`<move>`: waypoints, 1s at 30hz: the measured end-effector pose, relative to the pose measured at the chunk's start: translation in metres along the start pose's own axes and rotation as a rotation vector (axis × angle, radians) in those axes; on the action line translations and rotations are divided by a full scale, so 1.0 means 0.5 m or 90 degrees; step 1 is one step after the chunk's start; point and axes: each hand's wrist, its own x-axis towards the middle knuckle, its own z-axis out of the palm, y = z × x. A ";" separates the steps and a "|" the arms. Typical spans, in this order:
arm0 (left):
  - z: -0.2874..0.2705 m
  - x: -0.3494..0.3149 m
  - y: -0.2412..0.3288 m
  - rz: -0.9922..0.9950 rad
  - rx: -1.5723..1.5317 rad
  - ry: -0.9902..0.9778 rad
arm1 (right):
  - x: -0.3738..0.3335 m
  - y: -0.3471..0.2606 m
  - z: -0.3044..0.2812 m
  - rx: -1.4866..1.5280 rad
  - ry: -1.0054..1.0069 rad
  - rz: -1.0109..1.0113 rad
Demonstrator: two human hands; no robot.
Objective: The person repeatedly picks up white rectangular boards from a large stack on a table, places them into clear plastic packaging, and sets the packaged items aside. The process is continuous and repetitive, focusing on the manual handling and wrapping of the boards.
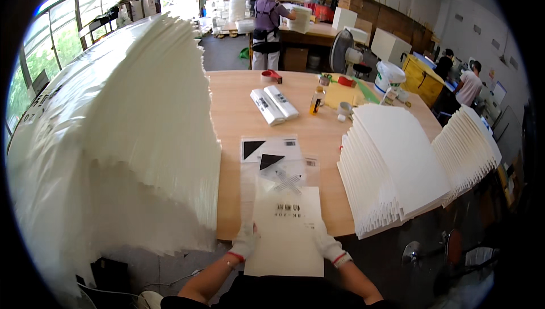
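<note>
A cream-white stack of paper (pixel 286 246) lies at the front edge of the table, its near end reaching over the edge toward me. My left hand (pixel 244 243), in a white knit glove with a red cuff, grips its left side. On the opposite side my right hand (pixel 330 245), gloved the same way, holds the right edge. Clear plastic bags (pixel 248 170) with black triangles and printed marks lie flat at the paper's far end. Dark print shows over the upper part of the paper; whether it is on the paper or on a bag over it, I cannot tell.
A tall pile of plastic bags (pixel 142 121) fills the left side. Fanned white paper stacks (pixel 397 155) stand at the right. Farther back are white wrapped packs (pixel 274 104), a tape dispenser (pixel 271 76), an amber bottle (pixel 317 101) and a white bucket (pixel 389 76). Other people work beyond.
</note>
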 end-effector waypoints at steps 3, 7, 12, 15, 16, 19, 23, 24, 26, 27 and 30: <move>-0.064 -0.182 0.047 -0.006 0.071 -0.105 | -0.148 -0.019 0.018 0.028 -0.036 -0.072; -0.087 -0.221 0.060 0.170 -0.047 -0.149 | -0.252 -0.045 0.051 0.070 -0.027 -0.083; -0.091 -0.239 0.069 0.078 -0.142 -0.109 | -0.232 -0.060 0.038 0.082 0.034 -0.069; -0.106 -0.232 0.096 -0.020 -0.172 -0.069 | -0.275 -0.062 -0.002 0.131 0.073 -0.043; -0.100 -0.231 0.087 0.012 -0.185 -0.056 | -0.300 -0.057 -0.017 0.162 0.063 -0.049; -0.085 -0.219 0.079 0.224 -0.201 -0.028 | -0.352 -0.019 -0.045 0.391 0.000 -0.068; -0.171 -0.146 0.304 0.241 -0.176 -0.103 | -0.246 0.011 -0.022 1.061 0.148 0.099; -0.192 -0.125 0.364 0.266 -0.160 -0.130 | -0.227 -0.020 -0.019 1.095 0.090 0.072; -0.255 -0.113 0.469 0.413 -0.069 -0.112 | -0.180 -0.086 -0.022 1.135 -0.053 0.012; -0.286 -0.117 0.513 0.498 -0.003 -0.083 | -0.181 -0.169 -0.077 0.854 0.055 -0.191; -0.396 -0.180 0.606 0.686 0.190 0.015 | -0.173 -0.367 -0.249 0.460 0.251 -0.491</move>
